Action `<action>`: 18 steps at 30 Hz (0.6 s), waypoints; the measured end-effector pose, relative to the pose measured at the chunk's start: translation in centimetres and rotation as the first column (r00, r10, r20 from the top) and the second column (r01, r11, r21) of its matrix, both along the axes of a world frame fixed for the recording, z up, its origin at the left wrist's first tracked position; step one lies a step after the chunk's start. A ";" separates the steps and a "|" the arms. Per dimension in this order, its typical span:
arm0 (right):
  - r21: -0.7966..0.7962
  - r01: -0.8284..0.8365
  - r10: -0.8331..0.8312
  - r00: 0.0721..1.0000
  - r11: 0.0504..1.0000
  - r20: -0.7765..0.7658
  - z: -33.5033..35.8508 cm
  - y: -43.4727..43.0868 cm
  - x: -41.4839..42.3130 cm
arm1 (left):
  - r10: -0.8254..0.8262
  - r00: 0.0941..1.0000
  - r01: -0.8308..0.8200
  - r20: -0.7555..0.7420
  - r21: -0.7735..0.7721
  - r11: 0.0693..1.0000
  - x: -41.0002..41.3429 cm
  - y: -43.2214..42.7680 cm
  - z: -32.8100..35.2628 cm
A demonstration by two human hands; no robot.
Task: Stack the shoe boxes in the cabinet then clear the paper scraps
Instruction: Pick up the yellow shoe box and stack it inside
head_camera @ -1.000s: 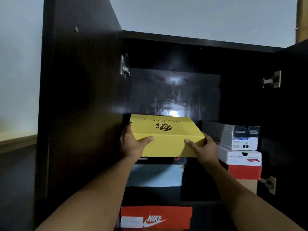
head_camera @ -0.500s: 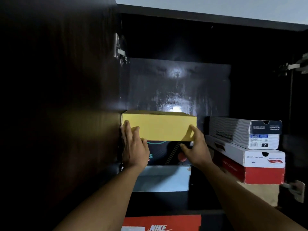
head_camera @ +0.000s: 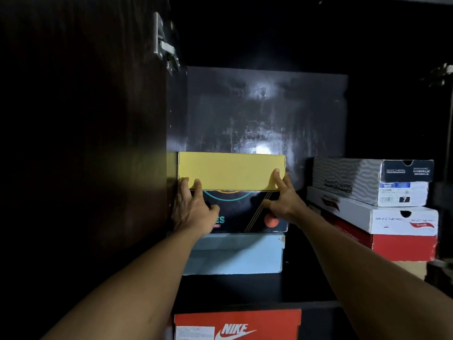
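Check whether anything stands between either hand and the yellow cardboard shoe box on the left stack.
Nothing visible does. The left hand and right hand both touch the front face of the yellow cardboard shoe box, which already sits on the black patterned box above the pale blue box.

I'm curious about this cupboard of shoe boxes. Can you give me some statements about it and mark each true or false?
1. The yellow box sits on the black patterned box. True.
2. The left hand and the right hand both touch the yellow box. True.
3. The Nike box sits on the yellow box. False: it is beneath the shelf holding that stack.
4. The light blue box lies on the yellow box. False: it is under the black patterned box.
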State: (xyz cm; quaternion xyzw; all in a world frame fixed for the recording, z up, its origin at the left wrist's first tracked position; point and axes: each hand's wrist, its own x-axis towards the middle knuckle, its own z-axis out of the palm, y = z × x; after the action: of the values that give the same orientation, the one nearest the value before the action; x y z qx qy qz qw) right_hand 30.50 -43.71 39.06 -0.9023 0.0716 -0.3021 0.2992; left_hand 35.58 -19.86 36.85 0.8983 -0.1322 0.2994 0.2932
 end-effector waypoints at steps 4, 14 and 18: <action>0.007 0.010 -0.010 0.998 1.000 -0.070 0.7 0.2 -0.1 | -0.023 0.997 0.028 -0.067 0.060 0.998 -0.5 0.4 0.7; 0.070 -0.004 0.002 1.000 0.998 0.024 1.1 2.7 -9.5 | -0.215 0.955 0.224 -0.202 0.018 0.975 -6.5 0.7 3.0; 0.079 0.083 -0.082 0.996 0.993 -0.019 -0.3 3.3 -17.0 | -0.338 0.910 0.346 -0.239 -0.008 0.938 -12.0 -0.3 1.3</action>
State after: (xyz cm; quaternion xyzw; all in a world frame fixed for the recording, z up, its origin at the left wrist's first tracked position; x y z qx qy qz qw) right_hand 13.46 -40.46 38.73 -0.8882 0.1233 -0.3039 0.3218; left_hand 23.62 -20.16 38.14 0.8953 -0.2568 0.1321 0.3392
